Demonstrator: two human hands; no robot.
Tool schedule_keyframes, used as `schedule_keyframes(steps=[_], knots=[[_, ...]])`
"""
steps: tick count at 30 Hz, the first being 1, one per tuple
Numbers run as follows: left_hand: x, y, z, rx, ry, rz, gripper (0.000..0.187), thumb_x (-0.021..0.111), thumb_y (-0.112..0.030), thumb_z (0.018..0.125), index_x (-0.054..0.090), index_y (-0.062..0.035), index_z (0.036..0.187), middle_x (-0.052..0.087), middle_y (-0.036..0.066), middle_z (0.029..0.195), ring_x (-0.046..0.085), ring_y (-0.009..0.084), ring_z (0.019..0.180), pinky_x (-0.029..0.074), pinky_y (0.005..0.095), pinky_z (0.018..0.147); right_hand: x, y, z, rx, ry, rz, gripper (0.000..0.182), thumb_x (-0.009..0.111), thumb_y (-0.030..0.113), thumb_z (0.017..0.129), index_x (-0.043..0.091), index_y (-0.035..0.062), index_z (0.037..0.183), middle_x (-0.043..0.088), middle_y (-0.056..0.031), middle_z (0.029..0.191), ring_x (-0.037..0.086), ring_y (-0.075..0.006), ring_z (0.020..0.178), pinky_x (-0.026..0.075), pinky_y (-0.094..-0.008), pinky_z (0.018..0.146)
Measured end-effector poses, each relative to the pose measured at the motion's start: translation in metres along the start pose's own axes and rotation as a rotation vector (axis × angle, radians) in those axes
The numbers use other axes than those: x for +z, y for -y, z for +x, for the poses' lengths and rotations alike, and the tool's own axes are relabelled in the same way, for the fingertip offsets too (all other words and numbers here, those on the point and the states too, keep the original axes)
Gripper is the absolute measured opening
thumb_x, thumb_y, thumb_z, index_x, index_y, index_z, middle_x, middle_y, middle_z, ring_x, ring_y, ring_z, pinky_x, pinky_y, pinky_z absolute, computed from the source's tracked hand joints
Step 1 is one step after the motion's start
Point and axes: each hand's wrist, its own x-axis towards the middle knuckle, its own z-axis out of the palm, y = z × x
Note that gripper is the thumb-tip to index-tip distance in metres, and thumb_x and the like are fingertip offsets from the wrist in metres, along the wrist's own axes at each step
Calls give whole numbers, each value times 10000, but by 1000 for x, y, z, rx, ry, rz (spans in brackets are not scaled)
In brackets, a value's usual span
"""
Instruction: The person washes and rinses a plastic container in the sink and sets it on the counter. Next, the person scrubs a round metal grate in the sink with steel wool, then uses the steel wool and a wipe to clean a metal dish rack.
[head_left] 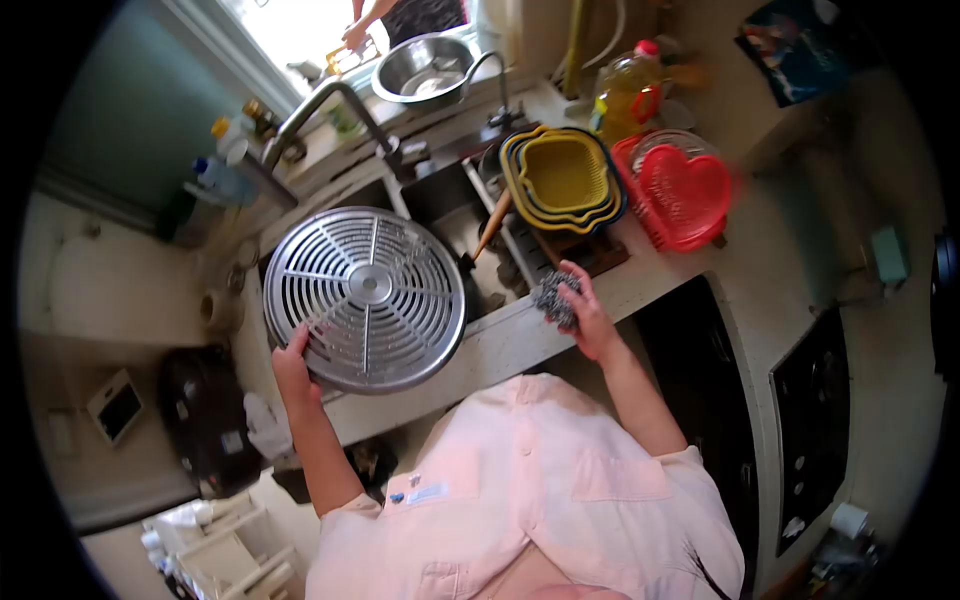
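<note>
Currently, my left hand (293,372) grips the near-left rim of a round slotted metal disc (370,284), thumb over the upper face. Disc position: ahead and to the right of that hand, above the sink (462,215), covering part of it. Small pale specks on its slotted face; water or suds, cannot tell.

Right hand (592,325): fingers curled around a grey wire scourer (555,298), near the front edge of the bench (515,345). Scourer and disc are apart.

Ahead of the right hand: nested baskets (565,172), yellow one innermost, with a wooden handle (493,228) slanting down at their left. Farther ahead and right: a red heart-shaped item (685,190) and a bottle of yellow liquid (630,88). Beyond the disc, well ahead of the left hand: a curved faucet (335,92) and a steel bowl (425,72). Past the bowl, another person's hand (354,36); its detail is too small to tell.
</note>
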Motion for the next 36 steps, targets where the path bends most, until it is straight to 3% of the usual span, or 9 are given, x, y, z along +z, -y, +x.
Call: schedule_keyframes(steps=[6,14,24,28,33,36], knots=[[39,-4,2,-44,192,-57,185,562,-60,817,613,100,896,645,140,846,628,197,727,496,284,670,-10,-1,-23,1,-67,-4,404,546,308,875,394,260,1247,596,10,927,576,-92,640,350,-204,439],[1,64,62,-222,298,-188,219,544,-84,844,605,77,979,642,144,935,626,205,827,490,296,767,-37,-7,-39,30,-217,55,392,531,269,884,403,221,1252,599,-22,942,601,-104,649,402,-172,414],[65,158,87,-360,385,-378,257,535,-146,878,574,48,1041,628,127,988,607,210,890,489,323,814,-28,-7,-40,16,-253,-18,354,520,271,890,430,230,1230,581,-22,986,605,-124,673,429,-172,437],[83,179,68,-389,399,-368,276,547,-172,881,563,42,1054,626,119,1002,594,201,919,478,319,824,-27,-8,-45,23,-295,-32,391,550,332,873,418,241,1230,594,5,943,592,-88,663,392,-184,457],[84,207,60,-390,338,-268,324,632,-174,830,556,7,1088,601,77,1062,581,175,928,470,313,823,-26,-8,-44,-6,-180,94,428,491,459,878,401,237,1233,590,-5,947,581,-100,712,426,-206,487],[82,210,58,-378,385,-175,403,636,-188,828,500,5,1154,561,70,1120,553,178,993,459,327,861,-22,-7,-40,-39,50,283,547,520,507,837,364,180,1247,570,-27,1005,592,-131,760,462,-201,505]])
